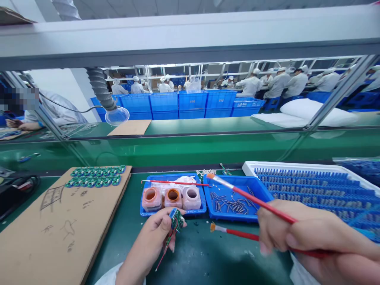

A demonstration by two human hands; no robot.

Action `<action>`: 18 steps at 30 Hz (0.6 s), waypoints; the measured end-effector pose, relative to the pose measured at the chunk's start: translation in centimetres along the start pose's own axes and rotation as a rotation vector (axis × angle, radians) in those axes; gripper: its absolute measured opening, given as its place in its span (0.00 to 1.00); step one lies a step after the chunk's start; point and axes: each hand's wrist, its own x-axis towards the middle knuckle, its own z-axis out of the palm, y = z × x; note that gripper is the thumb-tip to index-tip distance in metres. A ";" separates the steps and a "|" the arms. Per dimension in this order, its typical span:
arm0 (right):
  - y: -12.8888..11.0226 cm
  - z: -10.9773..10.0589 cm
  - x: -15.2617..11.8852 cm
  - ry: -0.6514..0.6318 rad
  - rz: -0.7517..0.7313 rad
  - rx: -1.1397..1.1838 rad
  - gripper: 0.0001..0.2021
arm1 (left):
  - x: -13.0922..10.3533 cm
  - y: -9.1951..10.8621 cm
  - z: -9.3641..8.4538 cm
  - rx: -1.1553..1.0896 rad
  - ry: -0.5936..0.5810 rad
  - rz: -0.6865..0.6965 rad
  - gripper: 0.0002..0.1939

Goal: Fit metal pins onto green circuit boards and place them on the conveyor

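My left hand (150,237) is closed around a small green circuit board (177,221) with a blue part and thin red wires trailing down from it. My right hand (314,229) grips two red-handled paintbrushes: the upper paintbrush (258,201) points to the upper left, and below it the second paintbrush (242,233) shows an orange-tan tip. Just beyond my left hand, three open jars stand in a blue tray (143,209): a pinkish jar (152,202), a jar with an orange rim (173,201) and a whitish jar (191,201). Another thin red brush (178,183) lies across behind them.
A second blue tray (234,217) holds loose screw-like metal pieces. To its right, a white foam tray (251,166) contains rows of blue parts. Several round circuit boards (95,176) sit on cardboard (35,241) at left. A fume hose (102,89) hangs above; people work beyond blue bins (192,101).
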 end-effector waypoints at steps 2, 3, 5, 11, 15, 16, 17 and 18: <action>-0.2 0.4 1.5 -0.133 -0.110 -0.045 0.15 | 0.2 0.3 0.1 0.027 0.041 -0.015 0.36; -0.3 0.6 2.0 -0.198 -0.146 -0.079 0.16 | 0.3 0.4 0.1 0.041 0.054 -0.019 0.36; -0.4 1.0 2.5 -0.304 -0.166 -0.108 0.19 | 0.5 0.6 0.2 0.065 0.067 -0.018 0.36; -0.1 2.0 2.3 -0.507 -0.137 -0.120 0.21 | 0.7 1.3 0.7 0.088 0.016 0.042 0.35; 0.4 2.4 2.2 -0.538 -0.048 -0.026 0.21 | 0.7 1.5 0.6 0.100 0.003 0.066 0.36; 0.4 2.4 2.3 -0.534 -0.039 -0.031 0.21 | 0.7 1.5 0.5 0.097 0.005 0.065 0.36; 0.4 2.4 2.3 -0.534 -0.041 -0.045 0.21 | 0.7 1.5 0.5 0.093 0.007 0.056 0.36; 0.3 2.4 2.4 -0.540 -0.058 -0.066 0.21 | 0.8 1.6 0.4 0.089 0.007 0.048 0.36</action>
